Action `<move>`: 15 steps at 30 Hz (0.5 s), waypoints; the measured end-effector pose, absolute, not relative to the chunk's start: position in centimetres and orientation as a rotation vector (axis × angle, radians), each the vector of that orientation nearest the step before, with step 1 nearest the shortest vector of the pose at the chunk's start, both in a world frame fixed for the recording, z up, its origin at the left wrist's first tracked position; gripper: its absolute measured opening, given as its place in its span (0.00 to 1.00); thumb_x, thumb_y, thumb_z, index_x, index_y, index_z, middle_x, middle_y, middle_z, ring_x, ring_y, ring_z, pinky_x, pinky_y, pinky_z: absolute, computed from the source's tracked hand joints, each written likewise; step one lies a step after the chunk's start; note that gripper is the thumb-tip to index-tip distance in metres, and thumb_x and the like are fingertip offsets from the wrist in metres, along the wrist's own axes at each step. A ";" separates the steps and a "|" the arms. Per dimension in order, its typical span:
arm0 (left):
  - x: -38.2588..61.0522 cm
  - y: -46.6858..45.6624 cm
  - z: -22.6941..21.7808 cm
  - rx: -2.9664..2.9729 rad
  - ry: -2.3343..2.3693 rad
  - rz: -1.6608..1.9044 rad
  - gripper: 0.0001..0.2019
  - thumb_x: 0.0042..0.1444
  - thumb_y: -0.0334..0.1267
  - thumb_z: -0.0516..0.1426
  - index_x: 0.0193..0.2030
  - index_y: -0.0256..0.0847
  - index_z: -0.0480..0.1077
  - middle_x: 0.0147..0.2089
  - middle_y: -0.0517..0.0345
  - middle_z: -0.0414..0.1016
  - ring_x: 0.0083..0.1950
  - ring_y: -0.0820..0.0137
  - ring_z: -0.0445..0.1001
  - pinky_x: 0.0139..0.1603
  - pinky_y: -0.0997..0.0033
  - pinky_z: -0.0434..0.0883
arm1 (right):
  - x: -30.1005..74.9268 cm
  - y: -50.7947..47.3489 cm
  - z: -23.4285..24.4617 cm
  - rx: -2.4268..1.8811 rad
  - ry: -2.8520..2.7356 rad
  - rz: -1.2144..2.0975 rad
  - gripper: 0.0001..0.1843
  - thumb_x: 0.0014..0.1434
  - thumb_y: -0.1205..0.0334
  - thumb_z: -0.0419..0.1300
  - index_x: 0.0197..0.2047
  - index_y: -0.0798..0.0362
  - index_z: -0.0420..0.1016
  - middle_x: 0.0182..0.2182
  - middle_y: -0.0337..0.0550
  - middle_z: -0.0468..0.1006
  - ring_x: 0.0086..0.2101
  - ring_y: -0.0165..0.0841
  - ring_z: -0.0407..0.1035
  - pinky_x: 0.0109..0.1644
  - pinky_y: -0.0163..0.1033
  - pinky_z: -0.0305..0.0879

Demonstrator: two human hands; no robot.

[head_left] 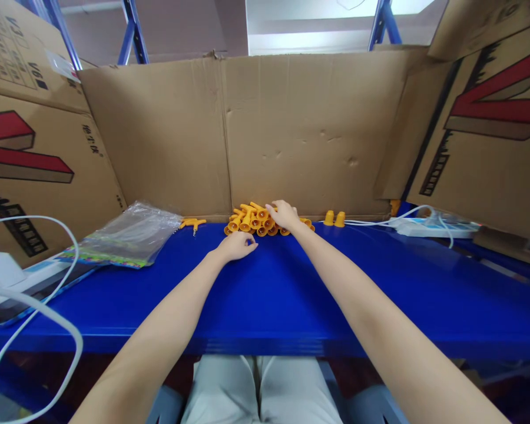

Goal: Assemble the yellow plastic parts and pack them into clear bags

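A heap of orange plastic pieces (256, 221) lies against the cardboard at the back of the blue table; they have hollow, cup-like ends facing me and thin stems pointing away. My right hand (285, 215) reaches over the right part of this heap, fingers apart and touching the pieces from above. Just in front of the heap's left part rests my left hand (237, 246). Its fingers are curled in towards the thumb, and what they hold, if anything, is hidden. Two orange cups (334, 219) stand mouth-down to the right of the heap.
A few orange T-shaped pieces with metal tips (192, 223) lie to the left, beside a clear plastic bag (132, 235). Cardboard panels (313, 135) wall the blue table (265, 294). White power strips (433, 227) and cables (73, 324) sit at both sides.
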State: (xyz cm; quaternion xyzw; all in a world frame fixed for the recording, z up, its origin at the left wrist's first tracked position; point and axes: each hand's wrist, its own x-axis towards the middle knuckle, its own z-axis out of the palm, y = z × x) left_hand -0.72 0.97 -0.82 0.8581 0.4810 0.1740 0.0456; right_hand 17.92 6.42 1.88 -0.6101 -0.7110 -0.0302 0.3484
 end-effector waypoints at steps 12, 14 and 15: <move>-0.6 0.7 -0.6 2.610 1.470 0.501 0.14 0.55 0.42 0.53 0.38 0.38 0.76 0.30 0.55 0.76 0.31 0.68 0.71 0.33 0.71 0.64 | 30.5 5.6 -2.4 -1.855 -1.213 -0.339 0.24 0.62 0.61 0.45 0.60 0.56 0.60 0.65 0.57 0.49 0.60 0.46 0.51 0.59 0.55 0.50; -0.7 0.7 -0.6 2.619 1.464 0.506 0.14 0.56 0.42 0.53 0.39 0.37 0.76 0.31 0.55 0.76 0.31 0.68 0.71 0.33 0.71 0.64 | 32.2 5.8 -3.8 -2.007 -1.077 -0.181 0.25 0.62 0.58 0.46 0.61 0.53 0.60 0.66 0.56 0.46 0.61 0.48 0.50 0.58 0.57 0.51; -0.7 0.7 -0.6 2.623 1.462 0.509 0.14 0.56 0.42 0.53 0.39 0.37 0.76 0.31 0.55 0.76 0.31 0.69 0.71 0.34 0.71 0.64 | 32.8 6.0 -4.3 -2.038 -1.034 -0.102 0.25 0.62 0.56 0.45 0.62 0.51 0.59 0.66 0.55 0.46 0.61 0.48 0.50 0.57 0.57 0.52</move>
